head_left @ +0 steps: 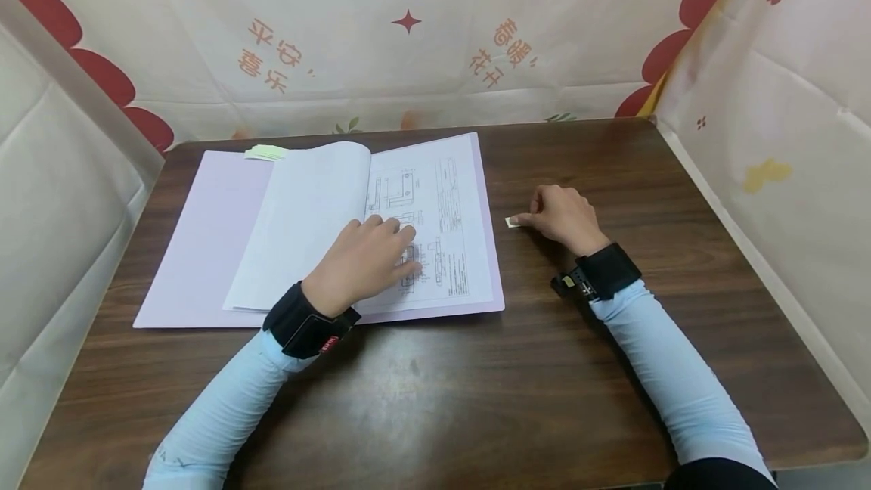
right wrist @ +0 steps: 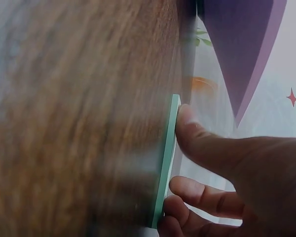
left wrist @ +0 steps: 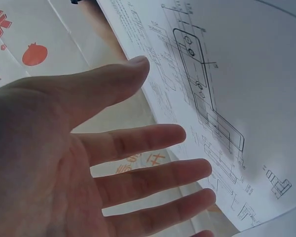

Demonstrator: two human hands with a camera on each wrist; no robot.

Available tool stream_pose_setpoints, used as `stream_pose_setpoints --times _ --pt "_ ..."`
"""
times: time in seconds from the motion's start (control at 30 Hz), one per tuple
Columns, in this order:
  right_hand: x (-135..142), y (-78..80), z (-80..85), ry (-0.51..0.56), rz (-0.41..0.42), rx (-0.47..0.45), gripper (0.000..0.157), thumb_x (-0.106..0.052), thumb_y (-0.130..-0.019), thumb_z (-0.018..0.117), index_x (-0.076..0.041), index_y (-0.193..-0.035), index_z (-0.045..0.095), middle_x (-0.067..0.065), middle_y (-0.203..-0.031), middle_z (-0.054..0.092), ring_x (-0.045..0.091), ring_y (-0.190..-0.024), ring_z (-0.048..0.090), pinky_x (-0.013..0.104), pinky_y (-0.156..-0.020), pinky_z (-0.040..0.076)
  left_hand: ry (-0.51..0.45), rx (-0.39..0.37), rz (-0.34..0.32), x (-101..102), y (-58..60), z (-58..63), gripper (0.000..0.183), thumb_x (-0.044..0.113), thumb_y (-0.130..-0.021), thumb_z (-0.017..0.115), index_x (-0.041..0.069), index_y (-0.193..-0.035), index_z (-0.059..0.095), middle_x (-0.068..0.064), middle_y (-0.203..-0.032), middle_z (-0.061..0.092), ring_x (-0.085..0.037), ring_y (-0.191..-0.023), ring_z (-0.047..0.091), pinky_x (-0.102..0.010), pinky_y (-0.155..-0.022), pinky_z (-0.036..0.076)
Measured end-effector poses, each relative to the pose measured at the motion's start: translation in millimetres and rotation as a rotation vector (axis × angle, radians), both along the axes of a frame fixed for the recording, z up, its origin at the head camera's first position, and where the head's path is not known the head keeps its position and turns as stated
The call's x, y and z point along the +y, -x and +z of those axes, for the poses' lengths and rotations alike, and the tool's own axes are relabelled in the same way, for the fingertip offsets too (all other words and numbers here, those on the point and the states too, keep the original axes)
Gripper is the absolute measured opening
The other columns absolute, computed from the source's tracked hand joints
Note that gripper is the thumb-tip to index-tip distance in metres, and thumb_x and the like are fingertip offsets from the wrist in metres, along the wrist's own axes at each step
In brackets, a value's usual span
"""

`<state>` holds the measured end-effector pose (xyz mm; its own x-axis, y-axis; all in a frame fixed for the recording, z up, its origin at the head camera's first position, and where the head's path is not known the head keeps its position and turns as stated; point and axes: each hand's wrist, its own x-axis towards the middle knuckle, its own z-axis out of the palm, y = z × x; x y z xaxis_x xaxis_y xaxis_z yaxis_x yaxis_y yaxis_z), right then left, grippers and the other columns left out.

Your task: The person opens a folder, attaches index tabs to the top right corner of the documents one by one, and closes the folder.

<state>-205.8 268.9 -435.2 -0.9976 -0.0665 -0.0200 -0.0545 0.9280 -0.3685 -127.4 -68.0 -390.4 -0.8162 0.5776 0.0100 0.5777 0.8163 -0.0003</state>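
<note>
A lilac folder lies open on the table, with its white pages turned to a sheet of technical drawings. Over the right-hand sheet is my left hand, its fingers spread and straight. The left wrist view shows these fingers close over the drawing, nothing between them. To the right of the folder, my right hand holds a small pad of sticky notes against the table. In the right wrist view the thumb and curled fingertips are on the pale face of the green-edged pad.
Pale green sticky tabs stick out at the top edge of the folder's pages. The brown wooden table is bordered at the back and sides by a printed cloth curtain.
</note>
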Motion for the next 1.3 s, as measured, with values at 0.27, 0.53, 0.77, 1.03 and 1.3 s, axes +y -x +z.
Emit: stream_pose_setpoints --times 0.27,0.53,0.77,1.03,1.3 --pt "6 -0.1 1.1 0.010 -0.010 0.006 0.041 -0.042 -0.089 0.081 -0.005 -0.093 0.065 0.011 -0.082 0.059 0.029 -0.077 0.052 0.037 -0.064 0.039 -0.006 0.005 -0.009 4 -1.5 2.8 0.045 0.047 -0.098 0.068 0.011 -0.126 0.067 -0.009 -0.106 0.070 -0.027 -0.089 0.059 -0.042 -0.076 0.052" --pt "12 0.4 1.3 0.042 0.018 0.003 0.026 -0.030 -0.097 0.071 -0.004 -0.099 0.067 0.015 -0.090 0.066 0.030 -0.079 0.056 0.038 -0.066 0.041 0.007 0.047 -0.039 10 -3.6 6.0 0.045 0.045 -0.097 0.069 0.012 -0.128 0.067 -0.009 -0.109 0.071 -0.028 -0.093 0.062 -0.044 -0.079 0.054" --pt "22 1.9 9.9 0.152 0.102 -0.092 0.022 -0.019 -0.105 0.053 -0.002 -0.110 0.067 0.021 -0.107 0.068 0.030 -0.087 0.062 0.036 -0.070 0.047 0.022 0.105 -0.134 35 5.1 32.8 0.046 0.045 -0.100 0.066 0.013 -0.132 0.065 -0.010 -0.118 0.072 -0.028 -0.095 0.063 -0.043 -0.081 0.056" --pt "26 3.9 13.8 0.246 0.072 -0.158 0.046 -0.023 -0.108 0.035 0.001 -0.109 0.074 0.021 -0.110 0.069 0.028 -0.087 0.066 0.032 -0.072 0.048 0.227 0.166 -0.350 111 44.8 45.6 0.055 0.058 -0.109 0.033 0.019 -0.127 0.067 -0.003 -0.130 0.068 -0.026 -0.117 0.059 -0.047 -0.097 0.050" --pt "23 6.1 7.1 0.257 0.032 -0.127 0.048 -0.042 -0.105 0.056 0.000 -0.092 0.076 0.010 -0.074 0.068 0.020 -0.068 0.059 0.031 -0.061 0.044 0.441 0.073 -0.400 159 66.5 21.1 0.061 0.063 -0.106 0.034 0.021 -0.125 0.073 0.003 -0.134 0.069 -0.024 -0.129 0.047 -0.040 -0.106 0.043"
